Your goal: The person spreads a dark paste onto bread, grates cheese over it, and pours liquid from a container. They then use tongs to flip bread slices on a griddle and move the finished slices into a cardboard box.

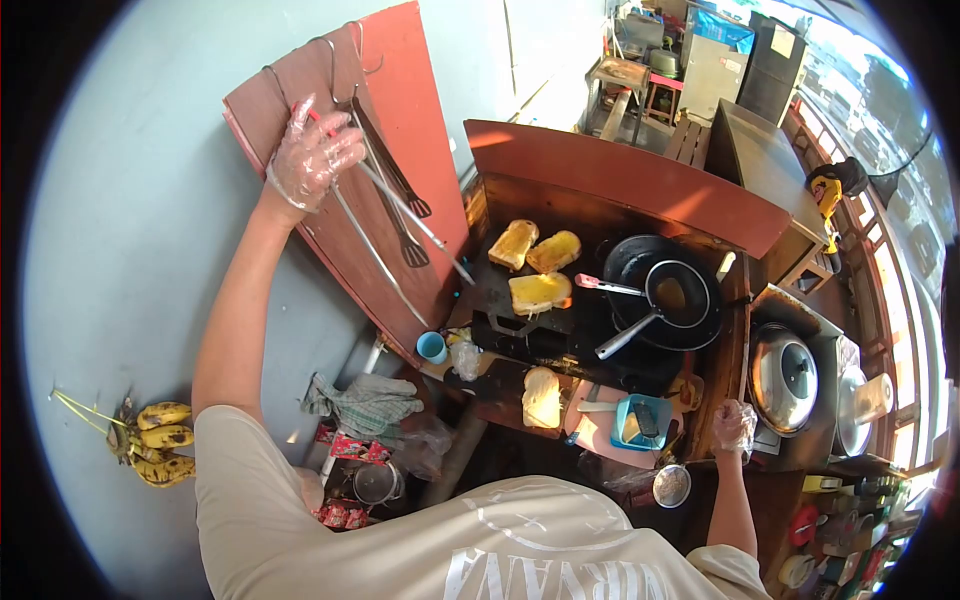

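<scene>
My left hand (pixel 315 155), in a clear plastic glove, is raised to a reddish board (pixel 425 110) on the wall. Its fingers are closed around long metal tongs (pixel 415 218), whose thin arms point down to the right. Beside them, dark slotted spatulas (pixel 410 240) hang from hooks. My right hand (pixel 735 428), also gloved, is low at the wooden counter's right edge with its fingers curled; whatever they grip is hidden. Three yellowish bread slices (pixel 540 292) lie on the black griddle (pixel 485 295). Another bread slice (pixel 542 397) lies on the front ledge.
A small saucepan (pixel 675 293) sits in a black wok (pixel 630 262) right of the griddle. Nearer me are a blue container (pixel 625 412) on a pink board (pixel 582 425) and a round tub (pixel 672 486). A blue cup (pixel 432 347), cloth (pixel 370 405) and bananas (pixel 165 437) are leftward.
</scene>
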Demonstrator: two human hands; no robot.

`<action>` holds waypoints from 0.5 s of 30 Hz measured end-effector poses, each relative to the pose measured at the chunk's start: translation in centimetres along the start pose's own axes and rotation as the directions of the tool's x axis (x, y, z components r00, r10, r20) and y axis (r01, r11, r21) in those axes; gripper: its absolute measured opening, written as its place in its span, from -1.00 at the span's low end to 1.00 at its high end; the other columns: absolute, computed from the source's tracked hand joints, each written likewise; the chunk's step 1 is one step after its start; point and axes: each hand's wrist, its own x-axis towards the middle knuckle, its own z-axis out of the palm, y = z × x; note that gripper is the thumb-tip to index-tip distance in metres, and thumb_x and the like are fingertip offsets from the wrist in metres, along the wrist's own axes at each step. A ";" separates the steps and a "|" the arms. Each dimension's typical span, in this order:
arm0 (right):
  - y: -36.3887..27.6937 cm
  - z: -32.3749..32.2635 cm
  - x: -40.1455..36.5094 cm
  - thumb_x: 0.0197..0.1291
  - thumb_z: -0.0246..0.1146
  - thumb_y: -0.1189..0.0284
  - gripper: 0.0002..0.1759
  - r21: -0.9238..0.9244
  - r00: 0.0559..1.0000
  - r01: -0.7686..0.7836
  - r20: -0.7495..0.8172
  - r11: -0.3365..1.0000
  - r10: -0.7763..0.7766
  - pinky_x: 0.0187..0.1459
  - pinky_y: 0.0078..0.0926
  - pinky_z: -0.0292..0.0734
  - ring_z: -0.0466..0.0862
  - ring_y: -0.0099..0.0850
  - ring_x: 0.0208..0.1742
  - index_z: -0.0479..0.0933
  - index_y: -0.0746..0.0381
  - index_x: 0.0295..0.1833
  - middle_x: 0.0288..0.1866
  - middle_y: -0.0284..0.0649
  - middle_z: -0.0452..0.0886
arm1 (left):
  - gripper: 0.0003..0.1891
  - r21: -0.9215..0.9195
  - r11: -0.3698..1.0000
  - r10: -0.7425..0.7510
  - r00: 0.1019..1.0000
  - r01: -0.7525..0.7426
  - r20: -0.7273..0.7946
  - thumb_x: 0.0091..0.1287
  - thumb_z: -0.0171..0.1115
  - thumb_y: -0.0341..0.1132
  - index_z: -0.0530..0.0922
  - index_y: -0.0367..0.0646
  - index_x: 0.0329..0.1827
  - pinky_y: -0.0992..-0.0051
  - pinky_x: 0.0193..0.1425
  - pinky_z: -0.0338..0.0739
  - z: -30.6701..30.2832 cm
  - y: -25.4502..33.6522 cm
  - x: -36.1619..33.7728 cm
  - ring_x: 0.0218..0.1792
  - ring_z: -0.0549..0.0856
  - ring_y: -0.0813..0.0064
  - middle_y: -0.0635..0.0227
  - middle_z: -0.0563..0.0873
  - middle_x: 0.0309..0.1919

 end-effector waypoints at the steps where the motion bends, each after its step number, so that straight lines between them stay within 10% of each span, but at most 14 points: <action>1: 0.0 0.0 0.0 0.02 0.32 0.38 -0.87 0.017 1.000 -0.017 0.010 1.000 0.017 -0.10 0.02 0.47 0.59 0.03 -0.16 0.61 0.16 -0.30 -0.30 -0.02 0.59 | -0.82 -0.005 0.999 0.035 0.999 -0.035 0.028 0.25 0.13 -0.37 0.71 -0.07 -0.25 -0.17 0.53 0.24 0.3 0.0 -0.3 0.12 0.66 0.28 0.45 0.75 -0.09; 6: 1.1 1.0 0.0 0.08 0.26 0.38 -0.88 0.013 0.994 0.105 0.023 0.994 -0.105 -0.13 -0.06 0.47 0.59 -0.02 -0.18 0.59 0.15 -0.26 -0.33 -0.07 0.60 | -0.74 0.077 0.997 -0.022 0.977 0.006 0.212 0.22 0.14 -0.41 0.66 -0.09 -0.05 -0.31 0.54 0.15 1.2 1.9 -2.5 0.26 0.59 0.22 0.35 0.72 0.07; 7: 2.4 3.7 -0.4 0.12 0.23 0.34 -0.87 0.361 0.997 -0.056 0.069 0.931 0.033 -0.15 -0.04 0.46 0.58 -0.01 -0.20 0.57 0.15 -0.27 -0.35 -0.07 0.60 | -0.71 0.096 0.995 -0.020 0.976 -0.001 0.218 0.20 0.13 -0.45 0.66 -0.11 -0.04 -0.29 0.55 0.14 1.2 2.2 -2.8 0.29 0.57 0.21 0.32 0.70 0.12; 9: 0.0 0.8 0.0 0.15 0.21 0.30 -0.86 0.247 0.979 -0.104 0.194 0.964 0.056 -0.17 0.01 0.44 0.57 0.00 -0.23 0.55 0.13 -0.29 -0.38 -0.06 0.57 | -0.55 0.129 0.991 -0.056 0.958 0.020 0.281 0.12 0.07 -0.56 0.63 -0.13 0.11 -0.24 0.57 0.12 1.0 3.1 -3.5 0.39 0.49 0.20 0.29 0.63 0.25; 10: 0.7 1.3 0.0 0.15 0.23 0.29 -0.85 0.039 0.993 0.109 0.033 0.993 -0.111 -0.20 0.03 0.44 0.58 0.01 -0.26 0.56 0.12 -0.31 -0.39 -0.06 0.56 | -0.60 0.195 0.981 -0.074 0.939 0.008 0.335 0.20 0.08 -0.50 0.63 -0.15 0.12 -0.22 0.52 0.18 0.7 4.2 -3.3 0.41 0.47 0.20 0.26 0.61 0.29; 15: 0.3 -0.5 0.5 0.10 0.27 0.28 -0.81 0.047 0.991 0.086 0.102 0.995 -0.091 -0.06 -0.01 0.52 0.65 -0.03 -0.17 0.61 0.17 -0.40 -0.36 -0.07 0.67 | -0.43 0.282 0.953 -0.239 0.838 0.106 0.490 0.26 -0.01 -0.57 0.50 -0.10 0.39 -0.12 0.59 0.11 -0.7 11.7 -6.0 0.52 0.34 0.15 0.26 0.47 0.45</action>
